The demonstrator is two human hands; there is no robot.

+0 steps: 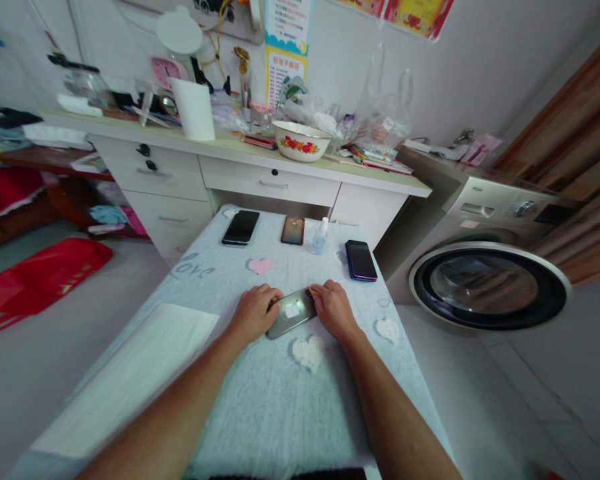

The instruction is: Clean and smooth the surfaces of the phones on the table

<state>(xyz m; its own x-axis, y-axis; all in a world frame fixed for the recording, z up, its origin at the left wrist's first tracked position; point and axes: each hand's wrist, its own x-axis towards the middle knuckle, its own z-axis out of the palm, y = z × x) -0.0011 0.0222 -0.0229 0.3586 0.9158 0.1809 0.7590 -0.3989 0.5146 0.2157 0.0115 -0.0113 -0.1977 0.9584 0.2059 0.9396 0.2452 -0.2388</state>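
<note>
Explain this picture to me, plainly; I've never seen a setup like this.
There is no machine here, just a person's bare left hand and right hand. The single picture comes from a camera worn on the head, looking forward and down. The hands hold a silvery phone by its two ends, back facing up. Beyond them on the cloth-covered table are a black phone, an upright clear bottle and a purple-edged phone. A long white sheet lies at the left.

the head view faces forward and down, close above the table (280,413).
</note>
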